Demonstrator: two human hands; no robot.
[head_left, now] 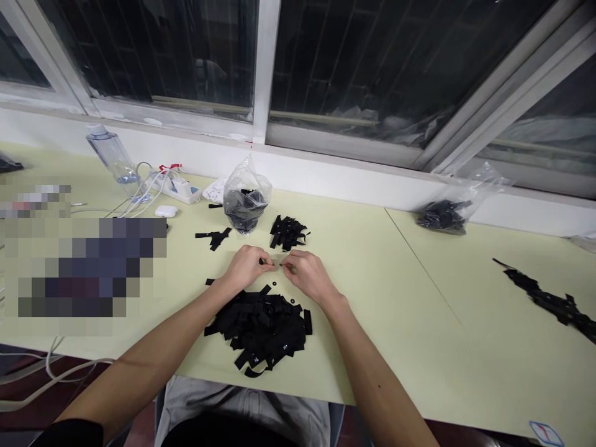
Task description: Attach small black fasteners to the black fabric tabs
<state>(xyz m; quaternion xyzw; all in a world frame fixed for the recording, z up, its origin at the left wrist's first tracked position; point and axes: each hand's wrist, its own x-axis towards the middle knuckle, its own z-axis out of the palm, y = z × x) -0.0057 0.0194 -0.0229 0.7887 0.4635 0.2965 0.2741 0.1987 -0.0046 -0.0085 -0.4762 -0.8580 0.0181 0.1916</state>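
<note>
Black top [212,431]: closest to the lens, at 6 o'clock on a dial centred between the hands, with grey trousers [195,397] just beyond.
Left hand [248,264]: thumb and fingertips drawn together on a dark piece [261,261], mostly hidden by the fingers.
Right hand [305,273]: thumb and forefinger pinch a dark bit [281,266] toward 9 o'clock; whether it meets the other hand's piece cannot be told.
Near pile of black strips [267,323]: heaped loosely at 6 o'clock on a pale yellow-green table [372,298], small white marks showing on a few.
Far pile [287,231]: smaller, just past 12 o'clock; loose strips [214,237] lie crossed at 10.
Small black ring [274,284]: flat on the tabletop at 6 o'clock, a second ring [292,301] at 5.
Clear bag [246,202]: dark contents, standing at 11 o'clock; another bag [447,214] slumps between 2 and 3.
Strip handling: probably light, soft and bendy, like woven tape, hard to break but apt to tangle; best lifted singly by a flat end.
Ring handling: likely stiff, light and prone to skid; best nipped by opposite sides of the rim.
</note>
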